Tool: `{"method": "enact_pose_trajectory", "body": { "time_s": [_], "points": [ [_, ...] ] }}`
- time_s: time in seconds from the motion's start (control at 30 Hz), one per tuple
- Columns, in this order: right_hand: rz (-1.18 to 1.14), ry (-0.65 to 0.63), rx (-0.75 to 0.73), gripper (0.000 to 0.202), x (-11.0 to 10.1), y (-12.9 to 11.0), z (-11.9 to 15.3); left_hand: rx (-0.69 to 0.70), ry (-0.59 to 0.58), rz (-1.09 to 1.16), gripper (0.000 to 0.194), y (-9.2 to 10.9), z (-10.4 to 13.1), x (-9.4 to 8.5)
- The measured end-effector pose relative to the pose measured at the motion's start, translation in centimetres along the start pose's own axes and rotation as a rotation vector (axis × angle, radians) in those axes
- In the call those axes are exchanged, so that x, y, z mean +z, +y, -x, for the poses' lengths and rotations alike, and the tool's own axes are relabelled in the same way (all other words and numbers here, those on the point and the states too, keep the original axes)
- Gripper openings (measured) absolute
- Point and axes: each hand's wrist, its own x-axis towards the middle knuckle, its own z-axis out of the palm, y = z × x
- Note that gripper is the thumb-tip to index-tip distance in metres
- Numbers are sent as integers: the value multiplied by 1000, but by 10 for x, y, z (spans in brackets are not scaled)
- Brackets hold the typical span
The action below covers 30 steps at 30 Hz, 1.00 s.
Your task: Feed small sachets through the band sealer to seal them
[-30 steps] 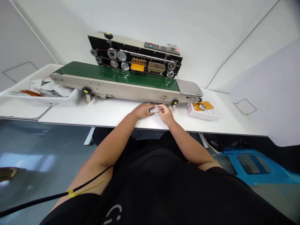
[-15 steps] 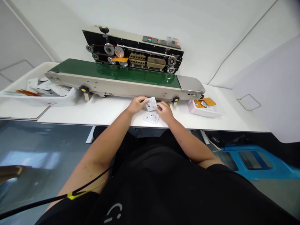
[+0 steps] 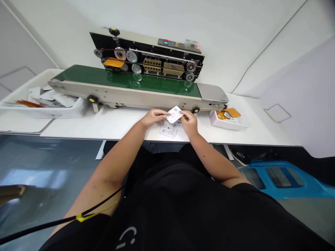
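A small white sachet with red print is pinched between both hands above the table. My left hand grips its left corner with thumb and fingers. At the right corner, my right hand has its fingers closed on the same sachet. Below them lie more white sachets with black print, partly overlapping on the white tabletop. A bit of something orange shows beside my right fingers, mostly covered.
Behind my hands stands a band sealing machine with a green conveyor belt. An orange packet is in its left rollers. A white bin of packets is left; a smaller box with orange packets is right.
The held sachet now shows its red-printed face instead of black print, and sits slightly further right. On the sealing machine, the orange packet has travelled left.
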Motion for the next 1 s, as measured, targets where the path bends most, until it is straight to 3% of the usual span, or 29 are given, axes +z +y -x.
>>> {"method": "enact_pose_trajectory", "body": {
  "time_s": [0.2, 0.37, 0.53, 0.67, 0.77, 1.0],
  "points": [
    [-239, -111, 153, 63, 3, 0, 5, -11, 21, 31, 43, -10, -7, 1],
    [-230, -338, 184, 61, 4, 4, 7, -12, 24, -101, 47, -16, -6, 2],
    [-105, -204, 285, 42, 7, 7, 5, 41, 1, -646, 36, -11, -4, 6],
    [-158, -53, 310, 44, 6, 5, 4, 40, 159, -1133, 37, -3, -5, 13],
    [-131, 6, 291, 45, 3, 1, 4, -39, 192, -1278, 43, 1, -4, 21],
    [-111, -14, 246, 42, 3, 0, 7, -231, 70, -1393, 84, -1, -16, 25]
  ]
}}
